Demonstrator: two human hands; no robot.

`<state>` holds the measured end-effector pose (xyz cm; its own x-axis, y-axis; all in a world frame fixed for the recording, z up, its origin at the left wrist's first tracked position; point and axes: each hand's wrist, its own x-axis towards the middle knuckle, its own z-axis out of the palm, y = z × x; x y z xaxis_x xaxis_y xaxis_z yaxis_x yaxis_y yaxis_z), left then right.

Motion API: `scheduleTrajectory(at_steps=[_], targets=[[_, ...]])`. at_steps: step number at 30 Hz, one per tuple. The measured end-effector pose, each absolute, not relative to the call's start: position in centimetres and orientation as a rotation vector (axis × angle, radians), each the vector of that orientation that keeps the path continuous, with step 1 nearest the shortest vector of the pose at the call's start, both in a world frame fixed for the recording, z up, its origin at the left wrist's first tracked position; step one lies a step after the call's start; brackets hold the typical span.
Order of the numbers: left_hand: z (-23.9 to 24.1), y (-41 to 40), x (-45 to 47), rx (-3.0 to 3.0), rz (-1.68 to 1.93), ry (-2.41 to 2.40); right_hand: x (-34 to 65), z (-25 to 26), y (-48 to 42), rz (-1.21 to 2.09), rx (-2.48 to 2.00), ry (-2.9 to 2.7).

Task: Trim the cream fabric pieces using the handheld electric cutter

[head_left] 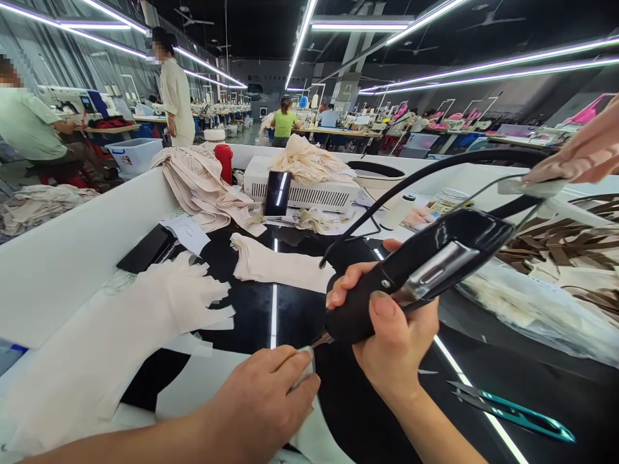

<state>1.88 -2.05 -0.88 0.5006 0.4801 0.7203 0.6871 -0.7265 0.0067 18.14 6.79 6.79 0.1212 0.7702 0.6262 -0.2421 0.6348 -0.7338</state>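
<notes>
My right hand (387,328) is wrapped round a black corded hand tool (425,267) with a shiny metal plate, its tip pointing down to the left. My left hand (265,399) is closed, pinching a small white piece of fabric (305,366) right at the tool's tip. Both hands hover over a glossy black table (256,309). A stack of white cut fabric pieces (120,335) lies left of my left hand, and a folded white piece (275,264) rests further back.
Teal thread snips (512,412) lie at the front right. Clear plastic bags of brown strips (556,258) sit at the right. Behind are a white machine box (309,190), a phone (278,193), a red bottle (224,161), heaped beige cloth (203,183). Another person's hand (585,151) reaches in top right; workers stand beyond.
</notes>
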Motion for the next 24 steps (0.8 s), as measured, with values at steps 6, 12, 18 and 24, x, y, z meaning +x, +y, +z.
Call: scheduleTrajectory(at_steps=[6, 12, 18, 24], targets=[[-1.2, -2.0, 1.7, -2.474, -0.977, -0.981, 18.1, 6.8, 6.8, 0.791, -0.503, -1.233], [-1.3, -1.9, 1.8, -2.428, -0.894, -0.929, 18.0, 6.7, 7.0, 0.789, -0.427, -1.232], [-1.7, -1.9, 1.8, -2.43, -0.838, -0.929, 17.9, 6.7, 7.0, 0.804, -0.414, -1.214], [-2.2, -1.8, 1.8, -2.425, -0.805, -0.903, 17.9, 6.7, 7.0, 0.81, -0.42, -1.22]])
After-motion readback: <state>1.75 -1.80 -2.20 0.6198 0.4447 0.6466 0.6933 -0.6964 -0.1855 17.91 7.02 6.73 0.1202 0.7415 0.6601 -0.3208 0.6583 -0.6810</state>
